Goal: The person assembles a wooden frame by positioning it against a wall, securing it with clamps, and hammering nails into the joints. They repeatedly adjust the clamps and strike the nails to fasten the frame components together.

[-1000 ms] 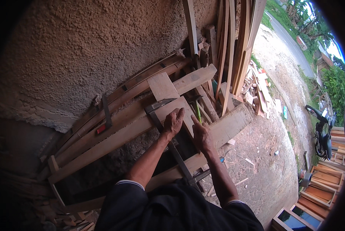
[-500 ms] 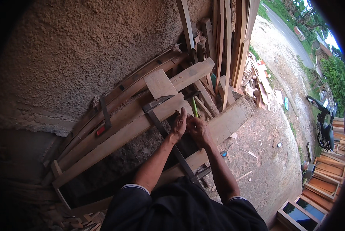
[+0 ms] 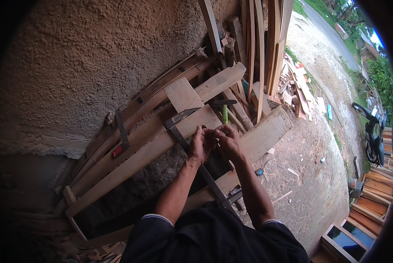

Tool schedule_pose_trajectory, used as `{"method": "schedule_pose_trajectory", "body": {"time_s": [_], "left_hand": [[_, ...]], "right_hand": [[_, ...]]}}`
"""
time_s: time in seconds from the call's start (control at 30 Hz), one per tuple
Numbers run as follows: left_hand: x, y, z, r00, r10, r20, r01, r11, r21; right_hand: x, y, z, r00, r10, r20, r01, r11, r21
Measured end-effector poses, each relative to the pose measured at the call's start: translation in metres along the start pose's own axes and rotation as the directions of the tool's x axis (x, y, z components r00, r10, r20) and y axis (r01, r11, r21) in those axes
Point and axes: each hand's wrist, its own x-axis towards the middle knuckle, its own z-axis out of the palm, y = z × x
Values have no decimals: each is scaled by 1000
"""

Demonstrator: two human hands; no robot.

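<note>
My left hand (image 3: 199, 145) is closed, its fingertips meeting those of my right hand; whatever they pinch is too small to make out. My right hand (image 3: 229, 142) is closed round the lower end of a hammer (image 3: 225, 115) with a green handle and dark head, the head pointing away from me. Both hands are above a long wooden frame (image 3: 130, 170). Just left of them, a dark metal bar clamp (image 3: 205, 176) spans the frame's two long rails. A short flat board (image 3: 183, 95) lies across the timber beyond the clamp.
A rough wall (image 3: 100, 57) rises at the left. Tall planks (image 3: 273, 48) lean at the back, with scrap wood (image 3: 295, 85) beside them. A thick beam (image 3: 266, 133) lies right of my hands. A blue tape measure (image 3: 259, 171) is on the ground; a motorcycle (image 3: 372, 136) stands far right.
My fingertips have come together, the left thumb no longer pointing up. The hammer has turned more upright, its head now level and farther right. The whole view has shifted slightly.
</note>
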Motion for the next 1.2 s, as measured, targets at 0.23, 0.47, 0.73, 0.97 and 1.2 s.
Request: {"method": "schedule_pose_trajectory", "body": {"time_s": [0.23, 0.47, 0.73, 0.97, 1.2], "left_hand": [[6, -2, -5, 1000, 19, 11, -18, 999, -34], [13, 3, -27, 857, 497, -140, -321, 725, 609], [20, 38, -2, 774, 630, 60, -53, -30, 998], [21, 36, 5, 827, 558, 67, 21, -150, 988], [21, 33, 9, 810, 583, 61, 33, -149, 988]], "right_hand": [[10, 9, -5, 999, -29, 15, 31, 978, -206], [17, 15, -4, 917, -392, -79, 268, 749, -605], [52, 5, 6, 845, -520, 124, 353, 369, -860], [60, 4, 11, 871, -453, 191, 372, 352, -859], [66, 9, 10, 869, -448, 210, 384, 344, -857]]}}
